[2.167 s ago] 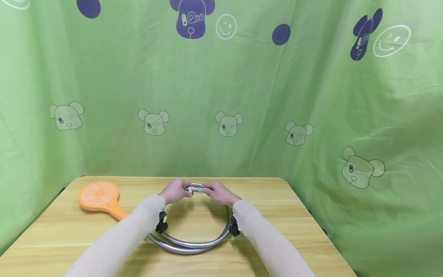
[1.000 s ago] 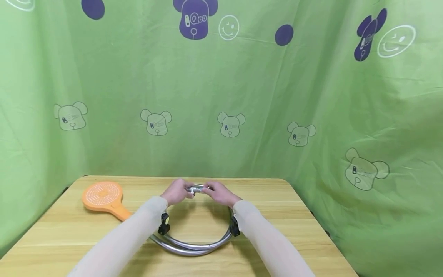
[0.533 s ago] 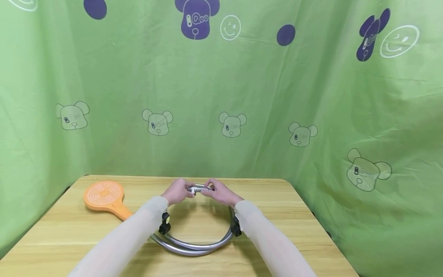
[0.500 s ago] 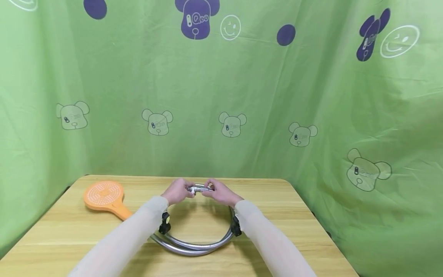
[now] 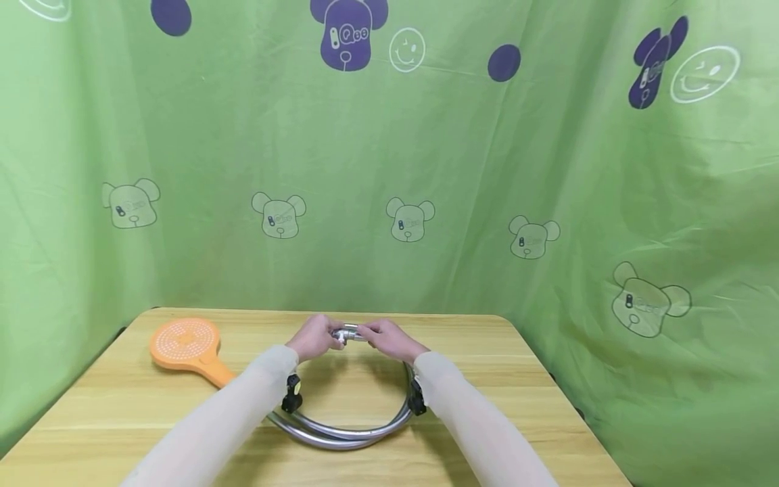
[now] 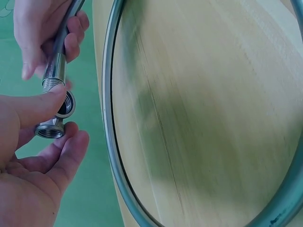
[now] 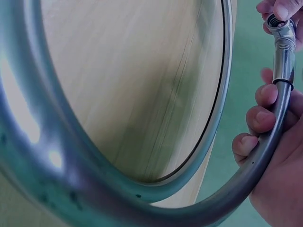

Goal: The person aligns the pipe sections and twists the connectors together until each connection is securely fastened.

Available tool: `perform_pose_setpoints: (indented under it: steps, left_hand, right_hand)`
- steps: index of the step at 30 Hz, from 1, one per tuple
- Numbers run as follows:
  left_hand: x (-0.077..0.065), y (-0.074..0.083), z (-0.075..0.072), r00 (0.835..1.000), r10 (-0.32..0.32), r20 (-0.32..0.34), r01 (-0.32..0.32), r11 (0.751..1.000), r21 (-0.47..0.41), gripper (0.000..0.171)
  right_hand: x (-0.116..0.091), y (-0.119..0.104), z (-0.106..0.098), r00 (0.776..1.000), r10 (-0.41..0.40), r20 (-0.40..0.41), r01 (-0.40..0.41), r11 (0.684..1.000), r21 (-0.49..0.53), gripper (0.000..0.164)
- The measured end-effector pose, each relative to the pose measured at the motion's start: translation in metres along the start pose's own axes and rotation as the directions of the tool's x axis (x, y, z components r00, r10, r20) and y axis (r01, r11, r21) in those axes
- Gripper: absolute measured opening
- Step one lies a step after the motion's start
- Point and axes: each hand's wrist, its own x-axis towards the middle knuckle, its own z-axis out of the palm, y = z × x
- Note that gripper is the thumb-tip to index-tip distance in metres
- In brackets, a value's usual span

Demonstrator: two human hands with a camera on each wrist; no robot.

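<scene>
A chrome tee fitting (image 6: pixel 49 130) with open threaded mouths sits between the thumb and fingers of my left hand (image 5: pixel 313 337). A grey shower hose (image 7: pixel 267 146) runs up to it, and the hose's chrome end nut (image 7: pixel 284 66) meets the fitting's threaded stub, with some thread showing between them. My right hand (image 5: pixel 391 339) has its fingers curled round the hose just behind that nut. Both hands are raised near the table's far edge. The rest of the hose loops below them in a coil (image 5: pixel 341 444).
An orange shower head (image 5: pixel 185 341) lies face up at the left of the wooden table (image 5: pixel 487 433), its handle partly behind the left sleeve (image 5: pixel 225 419). A green printed curtain (image 5: pixel 347 270) surrounds the table's back and sides.
The right fingers and thumb have shifted on the hose end, coming nearer the fitting than half a second ago. The left hand keeps its pinch. The head view has drifted slightly.
</scene>
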Motion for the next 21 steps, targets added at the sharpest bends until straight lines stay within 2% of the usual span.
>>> perform_pose_setpoints:
  steps: [4,9,12,17,21]
  left_hand:
    - [-0.0009,-0.0015,-0.0007,1.0,-0.004,0.008,0.004,1.0,-0.009,0.043]
    - [-0.0011,-0.0016,-0.0011,1.0,0.008,0.011,-0.008,1.0,-0.012,0.043]
    - [-0.0002,-0.0017,-0.0004,1.0,0.003,0.009,-0.003,1.0,-0.016,0.043]
    - [0.001,-0.0021,0.0002,1.0,0.006,0.005,-0.006,1.0,0.004,0.045]
    - [0.0007,-0.0026,-0.0006,1.0,0.004,0.012,-0.004,1.0,0.01,0.045]
  right_hand:
    - [-0.003,-0.0019,0.0006,1.0,0.017,0.002,-0.017,0.999,0.04,0.023]
    - [0.0,0.002,-0.0004,1.0,-0.022,0.005,0.022,1.0,-0.007,0.016]
    - [0.0024,0.004,-0.0016,0.999,-0.043,0.011,0.043,0.998,-0.046,0.021]
    - [0.0037,0.0044,-0.0017,1.0,-0.02,0.019,0.021,0.999,-0.045,0.031]
    - [0.0026,0.003,0.0003,1.0,-0.002,0.024,0.002,1.0,0.01,0.024]
